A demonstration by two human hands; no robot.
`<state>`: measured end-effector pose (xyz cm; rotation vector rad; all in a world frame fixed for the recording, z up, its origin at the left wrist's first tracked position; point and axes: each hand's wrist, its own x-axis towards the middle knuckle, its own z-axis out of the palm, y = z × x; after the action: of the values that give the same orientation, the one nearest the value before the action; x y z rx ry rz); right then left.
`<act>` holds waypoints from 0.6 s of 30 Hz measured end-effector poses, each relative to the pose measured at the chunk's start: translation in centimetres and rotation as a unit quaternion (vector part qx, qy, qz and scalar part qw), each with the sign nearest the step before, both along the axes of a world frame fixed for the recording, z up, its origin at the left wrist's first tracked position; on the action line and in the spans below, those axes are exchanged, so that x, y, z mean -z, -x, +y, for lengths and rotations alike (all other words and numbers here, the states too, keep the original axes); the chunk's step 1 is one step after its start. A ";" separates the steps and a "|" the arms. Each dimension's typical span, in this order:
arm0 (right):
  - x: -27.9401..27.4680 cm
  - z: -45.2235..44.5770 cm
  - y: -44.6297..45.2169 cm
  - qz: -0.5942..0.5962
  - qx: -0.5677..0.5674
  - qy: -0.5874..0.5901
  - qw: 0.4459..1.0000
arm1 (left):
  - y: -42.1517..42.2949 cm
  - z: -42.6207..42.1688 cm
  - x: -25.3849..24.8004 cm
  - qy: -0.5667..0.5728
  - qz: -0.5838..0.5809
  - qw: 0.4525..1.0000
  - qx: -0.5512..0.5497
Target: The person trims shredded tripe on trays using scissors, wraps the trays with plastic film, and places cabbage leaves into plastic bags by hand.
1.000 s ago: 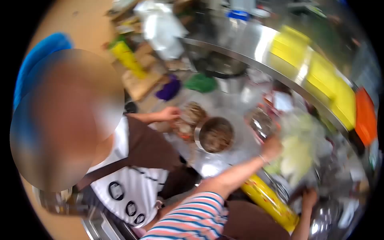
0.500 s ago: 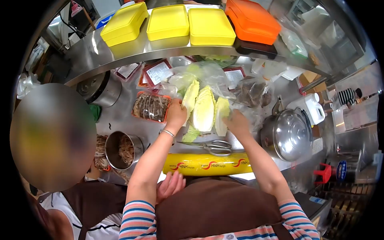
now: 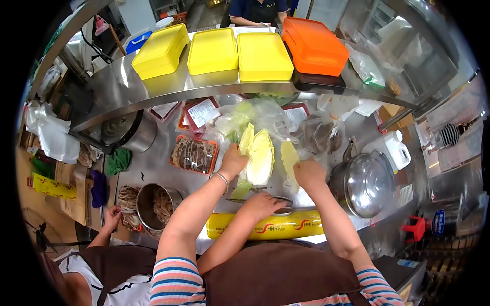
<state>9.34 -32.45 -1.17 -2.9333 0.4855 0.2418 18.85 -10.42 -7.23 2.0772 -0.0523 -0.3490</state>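
A pale napa cabbage (image 3: 259,158) lies in the middle of the steel table, on and in front of a clear plastic bag. My left hand (image 3: 234,162) is closed at the cabbage's left side, on a loose leaf (image 3: 246,138). To the right, my right hand (image 3: 310,174) pinches the edge of another cabbage leaf (image 3: 290,159), which stands apart from the head. Below them, a co-worker's hand (image 3: 263,204) reaches across under my left arm and rests on the scissors (image 3: 284,205), largely covering them.
A yellow roll of wrap (image 3: 265,225) lies along the near edge. To the left are a packed meat tray (image 3: 194,154) and a steel pot (image 3: 148,206); to the right, a lidded pot (image 3: 368,178) and a white jug (image 3: 390,149). Yellow boxes (image 3: 212,50) line the shelf.
The co-worker's hand has moved from the near edge onto the scissors. My right hand has drawn its leaf away from the head, widening the gap. The view has tilted up slightly.
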 end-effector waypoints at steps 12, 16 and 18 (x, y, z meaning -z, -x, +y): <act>7.0 3.2 -3.7 -0.018 0.043 -0.370 0.928 | 0.6 -0.8 -1.3 0.200 0.235 0.951 0.025; 7.1 5.1 -3.1 -0.103 -0.094 -0.435 0.889 | 1.2 -1.5 -2.3 0.262 0.220 0.937 0.067; 7.5 4.6 -3.4 -0.053 -0.089 -0.451 0.887 | 0.7 -2.1 -0.2 0.245 0.172 0.951 0.080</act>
<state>12.77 -27.84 -8.62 -2.0490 0.0387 0.2404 18.15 -12.48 -6.99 1.5030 -0.0879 -0.7159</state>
